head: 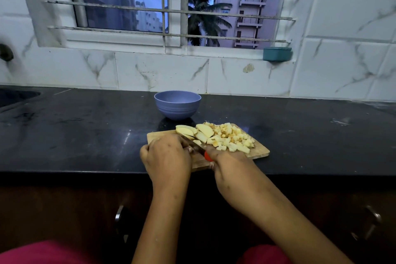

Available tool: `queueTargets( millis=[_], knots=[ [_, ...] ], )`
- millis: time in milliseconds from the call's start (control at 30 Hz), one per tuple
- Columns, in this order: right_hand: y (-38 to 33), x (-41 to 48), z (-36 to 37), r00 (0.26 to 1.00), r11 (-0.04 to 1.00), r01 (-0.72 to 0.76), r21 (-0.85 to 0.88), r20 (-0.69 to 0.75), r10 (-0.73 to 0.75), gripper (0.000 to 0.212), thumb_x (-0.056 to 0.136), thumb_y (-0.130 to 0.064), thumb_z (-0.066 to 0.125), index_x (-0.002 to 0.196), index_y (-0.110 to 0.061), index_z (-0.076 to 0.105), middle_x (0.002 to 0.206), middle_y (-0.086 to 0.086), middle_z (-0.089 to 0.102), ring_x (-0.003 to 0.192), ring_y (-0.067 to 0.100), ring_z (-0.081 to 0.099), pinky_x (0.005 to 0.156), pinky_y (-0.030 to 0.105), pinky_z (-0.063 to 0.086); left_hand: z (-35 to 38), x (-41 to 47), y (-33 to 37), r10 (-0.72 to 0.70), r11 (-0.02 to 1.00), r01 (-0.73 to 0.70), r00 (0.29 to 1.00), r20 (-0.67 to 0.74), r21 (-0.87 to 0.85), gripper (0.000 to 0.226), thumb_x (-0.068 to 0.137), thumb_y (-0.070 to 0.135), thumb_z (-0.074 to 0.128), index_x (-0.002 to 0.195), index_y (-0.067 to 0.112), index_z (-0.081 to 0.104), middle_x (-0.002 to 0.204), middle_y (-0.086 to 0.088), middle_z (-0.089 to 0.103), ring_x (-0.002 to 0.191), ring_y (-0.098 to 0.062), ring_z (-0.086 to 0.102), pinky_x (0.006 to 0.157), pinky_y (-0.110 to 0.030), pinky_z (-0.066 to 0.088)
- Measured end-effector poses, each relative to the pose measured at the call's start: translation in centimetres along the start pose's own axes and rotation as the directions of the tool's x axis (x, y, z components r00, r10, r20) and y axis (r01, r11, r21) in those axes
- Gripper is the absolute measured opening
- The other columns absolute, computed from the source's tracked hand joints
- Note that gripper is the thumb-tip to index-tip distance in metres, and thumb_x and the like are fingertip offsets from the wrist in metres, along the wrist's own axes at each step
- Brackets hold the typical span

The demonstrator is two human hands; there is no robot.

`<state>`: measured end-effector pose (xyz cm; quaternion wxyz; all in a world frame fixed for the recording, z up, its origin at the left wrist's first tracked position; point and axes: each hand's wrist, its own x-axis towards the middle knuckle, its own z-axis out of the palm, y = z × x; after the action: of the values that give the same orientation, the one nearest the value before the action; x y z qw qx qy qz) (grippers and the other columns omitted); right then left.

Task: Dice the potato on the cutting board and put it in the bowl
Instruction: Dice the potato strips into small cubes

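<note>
Right hand (227,164) grips the knife (196,146), dicing under way — left hand (167,154) hides its own hold; next, chop the uncut slices (204,129), then fill the bowl (177,107).

One wide-angle view, worn on the person's head, looks forward and down, close over the left grip (167,156) and right grip (231,169). Beyond them lie the glossy black stone worktop (85,135), white marbled tile wall (160,70) and barred window (128,2).

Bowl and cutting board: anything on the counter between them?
Head view: nothing. Only a short strip of bare black counter separates the bowl from the far edge of the cutting board, where potato slices lie.
</note>
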<state>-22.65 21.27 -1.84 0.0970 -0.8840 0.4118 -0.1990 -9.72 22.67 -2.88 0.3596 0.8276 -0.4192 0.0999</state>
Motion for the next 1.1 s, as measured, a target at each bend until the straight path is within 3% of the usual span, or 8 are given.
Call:
queueTargets(
  millis=[167, 300, 433, 700, 800, 900, 1000, 1100],
  knots=[
    [-0.2, 0.0, 0.3, 1.0, 1.0, 0.009, 0.027, -0.005, -0.009, 0.055, 0.097, -0.01, 0.041, 0.144, -0.037, 0.033, 0.081, -0.01, 0.048, 0.067, 0.004, 0.045, 0.052, 0.02, 0.038, -0.3, 0.1, -0.6, -0.013, 0.996, 0.018, 0.998, 0.056, -0.085, 0.015, 0.089, 0.032, 0.062, 0.1, 0.034, 0.071, 0.099, 0.009, 0.067, 0.088, -0.009, 0.049, 0.09, -0.029, 0.028],
    [-1.0, 0.3, 0.3, 0.999, 0.999, 0.008, -0.038, 0.042, -0.006, 0.053, 0.096, -0.008, 0.044, 0.143, -0.03, 0.035, 0.101, -0.004, 0.047, 0.081, 0.013, 0.048, 0.066, 0.03, 0.041, -0.5, 0.3, -0.6, -0.055, 0.996, 0.061, 0.995, 0.085, -0.072, 0.014, 0.089, 0.033, 0.062, 0.099, 0.035, 0.07, 0.103, 0.007, 0.065, 0.108, -0.018, 0.051, 0.095, -0.034, 0.033],
    [-2.0, 0.9, 0.6, 0.998, 0.993, -0.008, -0.116, 0.068, 0.016, 0.064, 0.094, -0.003, 0.046, 0.149, -0.028, 0.024, 0.13, 0.003, 0.051, 0.113, 0.023, 0.054, 0.083, 0.035, 0.047, -0.6, 0.3, -0.8, -0.128, 0.987, 0.136, 0.986, 0.103, -0.082, 0.008, 0.085, 0.037, 0.065, 0.091, 0.035, 0.071, 0.1, 0.006, 0.064, 0.111, -0.021, 0.048, 0.092, -0.037, 0.031],
    [-0.5, 0.7, 0.0, 0.999, 0.999, -0.017, -0.033, 0.032, 0.018, 0.057, 0.098, -0.011, 0.042, 0.147, -0.036, 0.029, 0.106, 0.003, 0.058, 0.091, 0.018, 0.055, 0.072, 0.033, 0.049, -0.5, 0.6, -0.9, -0.148, 0.984, 0.16, 0.978, 0.147, -0.075, 0.011, 0.082, 0.04, 0.069, 0.091, 0.035, 0.073, 0.117, 0.004, 0.053, 0.115, -0.023, 0.039, 0.092, -0.04, 0.034],
    [-0.9, 0.1, 0.1, 0.999, 0.998, 0.04, -0.055, 0.038, -0.038, 0.052, 0.097, -0.012, 0.045, 0.144, -0.032, 0.035, 0.117, 0.0, 0.056, 0.101, 0.018, 0.055, 0.077, 0.029, 0.044, -0.2, 0.8, -1.1, -0.151, 0.985, 0.16, 0.979, 0.139, -0.057, 0.015, 0.081, 0.04, 0.07, 0.094, 0.031, 0.073, 0.119, 0.003, 0.052, 0.116, -0.024, 0.039, 0.094, -0.041, 0.036],
    [-1.4, 0.0, 0.5, 0.999, 0.998, 0.033, -0.049, 0.044, -0.031, 0.056, 0.097, -0.01, 0.045, 0.147, -0.031, 0.029, 0.129, -0.002, 0.052, 0.107, 0.016, 0.055, 0.081, 0.031, 0.047, -0.1, 0.9, -1.1, -0.151, 0.983, 0.163, 0.979, 0.137, -0.086, 0.013, 0.081, 0.038, 0.07, 0.091, 0.031, 0.074, 0.119, 0.003, 0.052, 0.117, -0.024, 0.039, 0.094, -0.041, 0.035],
    [-2.2, 0.5, 1.1, 0.996, 0.991, 0.016, -0.136, 0.093, -0.004, 0.065, 0.095, -0.006, 0.046, 0.15, -0.026, 0.019, 0.147, 0.001, 0.038, 0.125, 0.023, 0.047, 0.093, 0.039, 0.045, -0.1, 0.9, -1.1, -0.151, 0.981, 0.165, 0.979, 0.139, -0.097, 0.011, 0.081, 0.037, 0.07, 0.09, 0.031, 0.074, 0.12, 0.001, 0.052, 0.117, -0.025, 0.039, 0.095, -0.04, 0.034],
    [-2.4, 1.5, 1.1, 0.994, 0.984, 0.017, -0.178, 0.109, 0.002, 0.064, 0.094, -0.005, 0.047, 0.149, -0.026, 0.022, 0.141, 0.004, 0.044, 0.12, 0.027, 0.05, 0.088, 0.039, 0.045, -0.2, 0.8, -1.2, -0.16, 0.98, 0.174, 0.978, 0.135, -0.101, 0.015, 0.08, 0.038, 0.071, 0.091, 0.028, 0.073, 0.121, -0.001, 0.05, 0.117, -0.028, 0.039, 0.094, -0.039, 0.036]
  ],
)
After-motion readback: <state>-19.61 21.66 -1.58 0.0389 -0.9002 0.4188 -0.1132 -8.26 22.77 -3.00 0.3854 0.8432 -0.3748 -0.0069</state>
